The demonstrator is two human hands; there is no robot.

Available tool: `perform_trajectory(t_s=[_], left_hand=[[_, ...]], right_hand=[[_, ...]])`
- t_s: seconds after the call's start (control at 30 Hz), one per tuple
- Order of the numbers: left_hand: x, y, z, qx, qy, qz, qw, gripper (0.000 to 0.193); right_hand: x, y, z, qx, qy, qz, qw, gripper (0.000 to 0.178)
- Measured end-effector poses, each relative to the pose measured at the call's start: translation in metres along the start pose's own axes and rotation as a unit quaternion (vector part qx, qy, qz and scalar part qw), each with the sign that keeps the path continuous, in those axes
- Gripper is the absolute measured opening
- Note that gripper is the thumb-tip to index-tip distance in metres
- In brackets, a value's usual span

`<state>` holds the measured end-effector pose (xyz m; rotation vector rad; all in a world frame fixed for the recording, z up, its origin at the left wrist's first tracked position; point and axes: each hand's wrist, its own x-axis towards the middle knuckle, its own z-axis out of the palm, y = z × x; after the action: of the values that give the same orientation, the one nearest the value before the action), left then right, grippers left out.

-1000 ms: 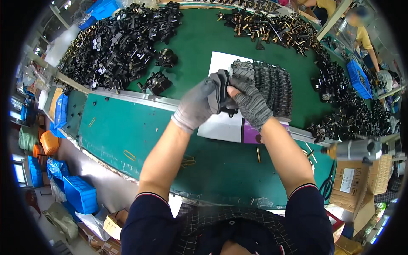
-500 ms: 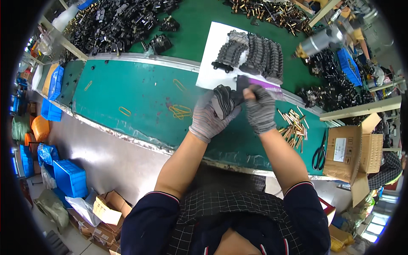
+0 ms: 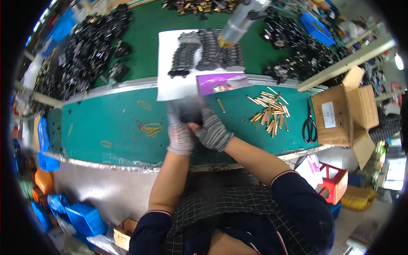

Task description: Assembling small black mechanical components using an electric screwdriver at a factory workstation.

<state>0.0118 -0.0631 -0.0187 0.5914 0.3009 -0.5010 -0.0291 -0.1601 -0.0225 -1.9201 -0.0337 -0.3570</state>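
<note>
My left hand (image 3: 181, 137), in a striped grey knit glove with bare fingertips, is closed around the left side of a dark bundle of brake pads (image 3: 190, 111). Motion smears the bundle, so its single pieces cannot be told apart. My right hand (image 3: 213, 132), gloved alike, curls against its right side with the thumb at the lower edge. Both hands are over the green bench, just in front of a white sheet (image 3: 167, 80). On that sheet stand rows of dark brake pads (image 3: 208, 46), and a purple printed card (image 3: 208, 84) lies at its lower right.
A silver power driver (image 3: 238, 25) hangs over the pads. Brass pins (image 3: 272, 110), black scissors (image 3: 309, 129) and an open cardboard box (image 3: 333, 117) are at the right. Yellow rubber bands (image 3: 151, 129) lie left. Heaps of black metal parts (image 3: 85, 55) sit behind.
My right hand has come down and left from beside the purple card to the bundle. My left hand has drawn nearer with the pads. The head view has shifted to the right.
</note>
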Motion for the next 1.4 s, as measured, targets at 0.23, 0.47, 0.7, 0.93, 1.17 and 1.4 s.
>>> perform_trajectory(t_s=[0.23, 0.47, 0.7, 0.93, 1.17, 1.4], left_hand=[[0.019, 0.029, -0.004, 0.761, -0.195, 0.455, 0.419, 0.059], [0.036, 0.031, -0.01, 0.833, -0.215, 0.363, 0.356, 0.057], [0.068, -0.017, 0.116, 0.744, -0.343, 0.405, 0.405, 0.045], [0.202, -0.148, 0.177, 0.767, -0.363, 0.23, 0.476, 0.036], [0.187, -0.138, 0.189, 0.752, -0.345, 0.219, 0.518, 0.031], [0.045, -0.003, 0.086, 0.314, -0.252, -0.199, 0.894, 0.042]], right_hand=[[0.045, -0.001, -0.044, -0.432, -0.311, -0.013, 0.846, 0.053], [0.024, 0.064, -0.174, -0.131, 0.072, 0.024, 0.988, 0.031], [0.032, 0.199, -0.333, -0.122, 0.274, 0.027, 0.954, 0.049], [0.061, 0.21, -0.335, -0.512, 0.086, 0.181, 0.835, 0.066], [0.06, 0.148, -0.346, -0.272, 0.159, 0.348, 0.883, 0.055], [0.012, 0.106, -0.276, 0.482, 0.176, 0.311, 0.8, 0.047]])
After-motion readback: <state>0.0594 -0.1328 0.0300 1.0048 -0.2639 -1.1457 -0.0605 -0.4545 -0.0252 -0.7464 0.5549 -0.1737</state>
